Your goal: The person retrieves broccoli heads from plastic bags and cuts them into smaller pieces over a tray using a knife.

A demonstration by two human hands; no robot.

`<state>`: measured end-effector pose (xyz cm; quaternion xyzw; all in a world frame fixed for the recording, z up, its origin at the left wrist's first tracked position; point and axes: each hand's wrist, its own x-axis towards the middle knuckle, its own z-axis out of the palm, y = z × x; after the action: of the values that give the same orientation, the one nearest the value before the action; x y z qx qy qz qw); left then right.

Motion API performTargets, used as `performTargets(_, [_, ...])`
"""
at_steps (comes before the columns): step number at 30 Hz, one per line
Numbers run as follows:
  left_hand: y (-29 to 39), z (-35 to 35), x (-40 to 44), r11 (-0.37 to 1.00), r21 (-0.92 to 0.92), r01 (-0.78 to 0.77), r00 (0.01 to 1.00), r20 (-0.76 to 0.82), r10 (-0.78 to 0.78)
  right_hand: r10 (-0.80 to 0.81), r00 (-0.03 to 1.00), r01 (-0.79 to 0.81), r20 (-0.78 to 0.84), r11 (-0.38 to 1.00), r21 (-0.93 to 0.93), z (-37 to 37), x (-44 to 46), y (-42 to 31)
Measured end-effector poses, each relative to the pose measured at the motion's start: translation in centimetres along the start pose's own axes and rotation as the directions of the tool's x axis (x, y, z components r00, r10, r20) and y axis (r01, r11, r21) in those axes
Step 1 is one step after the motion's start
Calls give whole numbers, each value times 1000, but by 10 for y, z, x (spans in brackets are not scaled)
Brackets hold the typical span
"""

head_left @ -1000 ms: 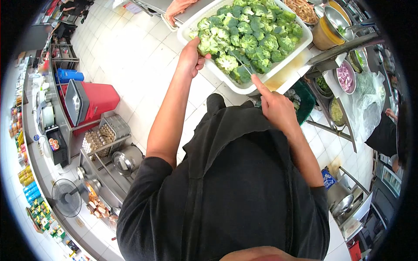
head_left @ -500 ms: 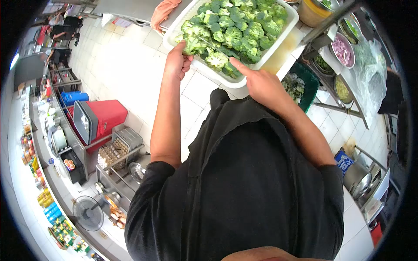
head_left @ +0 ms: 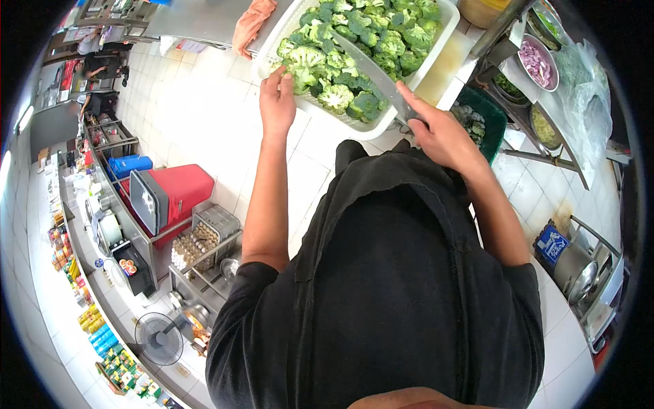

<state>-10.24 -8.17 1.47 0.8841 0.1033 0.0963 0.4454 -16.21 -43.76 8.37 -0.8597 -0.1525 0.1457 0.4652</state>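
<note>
A white basket (head_left: 452, 35) full of cut broccoli (head_left: 392, 44) stands before me. My left hand (head_left: 277, 102) is at its near left rim, fingers bent around the edge of a pale green broccoli piece (head_left: 304, 61); its fingertips are partly hidden. In my right hand (head_left: 439, 129) is a large knife (head_left: 371, 70), gripped by the handle, with the index finger stretched along the blade's spine. The blade lies slantwise over the broccoli, its tip pointing to the far left. Another cut floret (head_left: 336, 99) shows its pale face at the near side.
A dark green bin (head_left: 497, 123) with trimmings stands right of the basket. Beyond it are a bowl of chopped purple onion (head_left: 536, 63) and a plastic bag (head_left: 586, 102). An orange cloth (head_left: 252, 27) hangs over the metal counter. A red bin (head_left: 180, 194) stands at left; people work far off.
The knife has swung from low among the broccoli to a raised position above it, as my right hand moved right. My left hand has turned with its back upward at the rim.
</note>
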Motion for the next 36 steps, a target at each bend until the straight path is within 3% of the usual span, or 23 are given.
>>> performTargets(1, [15,-1,-5,999,37,35,999,34,-36,43,999,-43,21,999,0,-6,-4,-4])
performTargets(4, [50,1,-23,893,410,-185,980,12,197,90,994,-91,63,996,14,-15,-11,-20])
performTargets(5, [50,2,-22,900,401,-173,983,19,180,102,992,-103,79,995,10,-15,-13,-25])
performTargets(8, [28,2,-8,952,288,-100,995,13,100,105,989,-102,103,994,-36,-12,-16,-32])
performTargets(10, [29,-2,-2,995,-12,101,994,33,-101,78,992,-71,99,995,-69,-8,-17,-33])
performTargets(12, [29,-9,4,849,-381,366,931,145,-336,-16,999,20,43,996,-83,-1,-19,-26])
performTargets(13, [27,-14,5,749,-518,412,911,209,-357,-64,998,65,17,994,-91,4,-19,-22])
performTargets(16, [28,-21,7,499,-696,517,844,316,-433,-86,996,89,24,975,-202,13,-18,-19])
performTargets(22, [27,-23,8,373,-758,535,835,404,-375,-14,993,50,119,950,-308,21,-3,-25])
performTargets(34, [39,-22,9,540,-672,506,853,298,-428,-94,989,130,115,925,-357,41,22,-33])
performTargets(36, [37,-24,11,512,-688,515,847,317,-427,-77,990,116,118,922,-370,42,21,-34])
